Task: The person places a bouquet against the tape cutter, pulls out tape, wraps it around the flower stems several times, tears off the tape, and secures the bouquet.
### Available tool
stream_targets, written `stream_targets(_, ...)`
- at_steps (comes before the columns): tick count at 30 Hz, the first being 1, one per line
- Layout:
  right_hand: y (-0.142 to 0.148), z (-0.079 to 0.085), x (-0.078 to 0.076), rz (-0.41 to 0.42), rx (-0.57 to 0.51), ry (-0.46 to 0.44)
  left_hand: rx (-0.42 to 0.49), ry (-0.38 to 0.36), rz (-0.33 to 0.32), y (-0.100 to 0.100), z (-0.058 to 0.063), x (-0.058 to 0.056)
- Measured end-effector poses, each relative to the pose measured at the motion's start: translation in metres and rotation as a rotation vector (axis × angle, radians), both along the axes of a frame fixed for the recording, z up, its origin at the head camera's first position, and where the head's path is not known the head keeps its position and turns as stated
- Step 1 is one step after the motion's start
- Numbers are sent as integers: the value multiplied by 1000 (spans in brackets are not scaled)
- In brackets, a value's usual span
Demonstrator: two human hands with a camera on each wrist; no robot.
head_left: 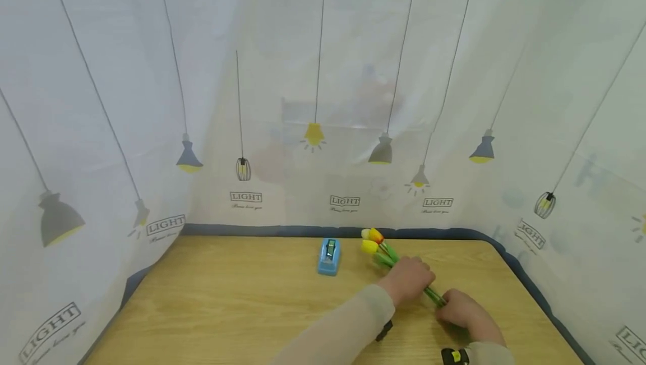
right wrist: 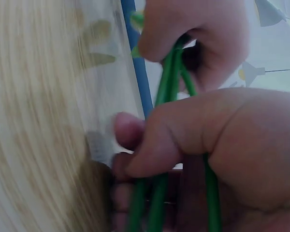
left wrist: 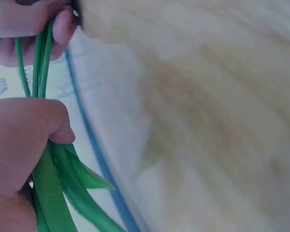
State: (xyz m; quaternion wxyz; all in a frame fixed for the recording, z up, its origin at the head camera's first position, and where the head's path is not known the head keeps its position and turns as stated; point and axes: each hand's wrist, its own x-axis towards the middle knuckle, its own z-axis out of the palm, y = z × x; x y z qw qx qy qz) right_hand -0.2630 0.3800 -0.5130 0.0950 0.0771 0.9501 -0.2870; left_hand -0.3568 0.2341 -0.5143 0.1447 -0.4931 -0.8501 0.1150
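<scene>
A small bunch of artificial tulips [head_left: 370, 246], with yellow and orange-red blooms and green leaves, slants over the right part of the table. My left hand [head_left: 410, 280] grips the bunch below the blooms, where leaves [left wrist: 58, 183] come out under the thumb in the left wrist view. Lower down, my right hand [head_left: 463, 310] holds the stems near their ends. In the right wrist view several green stems [right wrist: 169, 82] run between the two hands, and the right thumb lies across them. The stem ends pass below the right hand.
A light blue tape dispenser [head_left: 328, 258] stands on the wooden table [head_left: 227, 292], left of the blooms. A pale curtain printed with lamps [head_left: 282, 101] hangs behind and at both sides, its dark blue hem [head_left: 282, 231] along the table's back edge.
</scene>
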Motion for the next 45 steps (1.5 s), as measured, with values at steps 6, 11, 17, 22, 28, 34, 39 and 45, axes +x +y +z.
stream_targets(6, -7, -1, -4, -22, -94, -43, 13, 35, 8, -11, 8, 3)
stream_targets(11, -18, 1, -10, 30, -167, -9, 9, 15, 70, -30, 16, 9)
stream_targets(17, -34, 3, -16, 177, -311, -20, 9, 5, 171, -71, 27, 13)
stream_targets(22, -67, 5, -24, 226, -288, 74, 19, 22, 241, -112, 36, 15)
stream_targets(28, -109, -4, -34, 328, -222, 188, 27, -5, 302, -160, 37, 11)
stream_targets(34, -139, -11, -42, 372, -157, 233, 58, -30, 327, -202, 27, 6)
stream_targets(39, -157, -10, -47, 400, -151, 216, 136, -155, 361, -228, 18, 5)
stream_targets(45, -172, -7, -55, 347, -127, 188, 143, -257, 442, -246, 11, 4)
